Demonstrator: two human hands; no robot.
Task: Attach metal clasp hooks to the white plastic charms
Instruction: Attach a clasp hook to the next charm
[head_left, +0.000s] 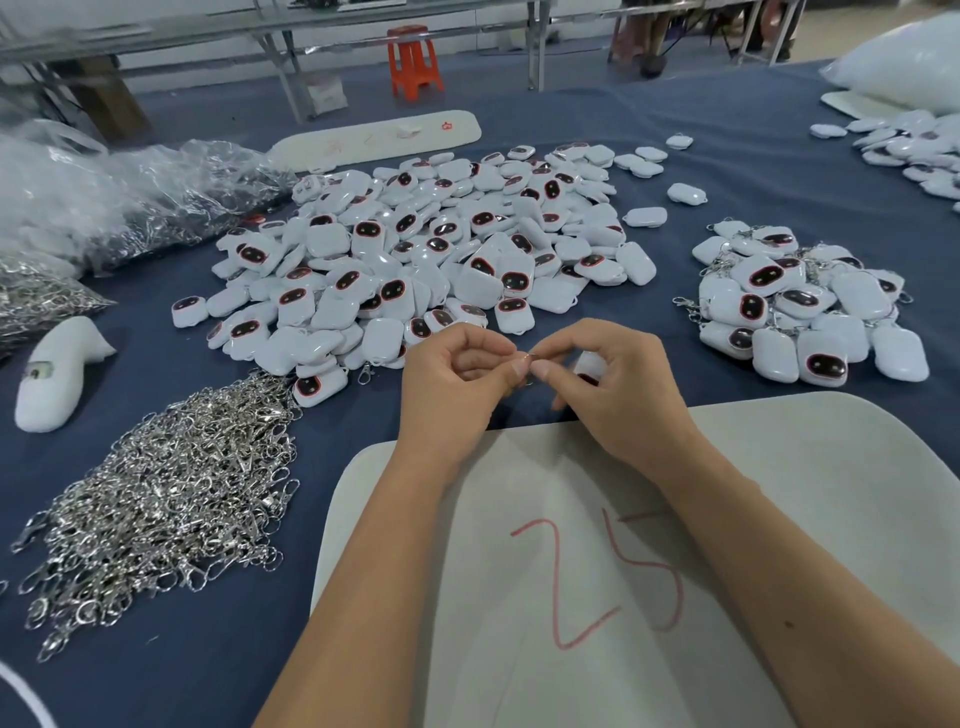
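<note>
Left hand (457, 374) and right hand (608, 379) pinched a small metal ring (527, 357) between fingertips; a white charm (589, 366) sat tucked in right palm, at 3 o'clock from ring.

Bare blue cloth (727, 171) lies open between the large charm heap (431, 249) and the smaller heap of hooked charms (800, 306); stray charms (644, 216) dot its far end. Left approach is obstructed by the clasp hook pile (166, 499) and a white moulded piece (52, 374). The near edge carries a white board (779, 467), overlaid by both forearms. Both hands (524, 374) occupy the gap just before the large heap.
</note>
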